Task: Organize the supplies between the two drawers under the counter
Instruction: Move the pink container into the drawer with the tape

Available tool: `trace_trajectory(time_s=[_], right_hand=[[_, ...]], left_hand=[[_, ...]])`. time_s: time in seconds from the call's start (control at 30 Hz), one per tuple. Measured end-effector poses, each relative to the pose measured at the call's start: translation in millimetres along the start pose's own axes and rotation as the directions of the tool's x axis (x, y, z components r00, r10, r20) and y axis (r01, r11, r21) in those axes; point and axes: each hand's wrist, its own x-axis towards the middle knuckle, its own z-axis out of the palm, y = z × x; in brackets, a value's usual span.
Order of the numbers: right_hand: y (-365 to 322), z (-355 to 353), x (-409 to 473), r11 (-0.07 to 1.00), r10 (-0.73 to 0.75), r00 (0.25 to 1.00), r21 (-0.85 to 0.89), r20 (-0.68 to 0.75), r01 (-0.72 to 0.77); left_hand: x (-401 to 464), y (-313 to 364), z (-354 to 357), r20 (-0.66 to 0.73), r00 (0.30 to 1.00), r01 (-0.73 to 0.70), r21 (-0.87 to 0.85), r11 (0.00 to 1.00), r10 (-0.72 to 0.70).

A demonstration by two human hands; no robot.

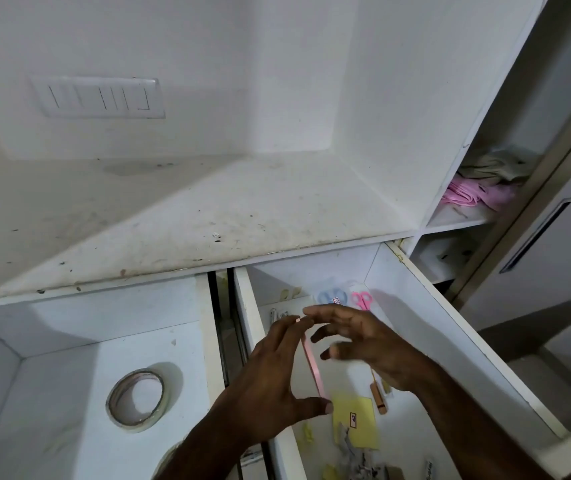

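Two white drawers stand pulled out under the counter: the left drawer (204,327) and the right drawer (450,327). My left hand (270,382) holds a thin pink flat pad (313,367) on edge between thumb and fingertips, over the right drawer's left side. My right hand (363,341) hovers beside it with fingers spread, holding nothing. A roll of clear tape (137,398) lies in the left drawer. The right drawer holds blue scissors (332,296), pink scissors (362,300), a yellow sticky-note pad (355,419), a small brown piece (378,398) and loose clutter at the front.
The stained white counter (242,209) runs above both drawers, with a switch panel (98,97) on the back wall. Open shelves at the right hold pink cloth (474,197) and grey cloth (495,164). A cabinet door (537,233) stands at the far right.
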Motion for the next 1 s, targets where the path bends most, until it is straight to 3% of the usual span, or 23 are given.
trace_trajectory(time_s=[0.07,0.1,0.17,0.2,0.23,0.33,0.43,0.53,0.73,0.87,1.0], right_hand=[[3,-12,10,0.988,-0.008,0.979,-0.152,-0.203,-0.023],[8,-20,16,0.946,-0.027,0.950,-0.316,-0.311,-0.077],[25,-35,28,0.701,-0.088,0.917,-0.678,-0.390,-0.221],[35,-39,33,0.574,-0.068,0.920,-0.769,-0.386,-0.281],[46,-39,36,0.513,-0.014,0.921,-0.793,-0.390,-0.328],[71,-26,42,0.538,0.112,0.915,-0.750,-0.388,-0.384],[83,-17,47,0.532,0.035,0.901,-0.755,-0.432,-0.383],[83,-19,49,0.631,-0.073,0.869,-0.697,-0.490,-0.340],[52,-30,38,0.842,-0.178,0.830,-0.518,-0.529,-0.149],[26,-20,24,0.866,-0.260,0.847,-0.500,-0.463,-0.008],[-14,-5,9,0.918,-0.333,0.790,-0.369,-0.515,0.147]], left_hand=[[-1,1,0,0.027,1.000,0.002,0.050,0.999,-0.003],[-1,2,-1,0.038,0.999,0.000,0.073,0.997,-0.003],[-1,3,-2,0.057,0.998,0.006,0.094,0.996,-0.011],[-1,3,-1,0.061,0.998,0.008,0.093,0.996,-0.014],[-1,2,-1,0.058,0.998,0.007,0.088,0.996,-0.012],[-1,-4,1,0.033,0.999,-0.004,0.066,0.998,0.002],[-1,-5,2,0.026,1.000,-0.001,0.064,0.998,-0.001],[-1,-6,1,0.007,1.000,-0.005,0.020,1.000,0.005],[-1,-6,-4,-0.100,0.995,-0.030,-0.170,0.985,0.013],[-3,-6,-14,-0.207,0.978,-0.039,-0.313,0.949,-0.028],[-10,-7,-40,-0.280,0.960,-0.090,-0.327,0.941,-0.005]])
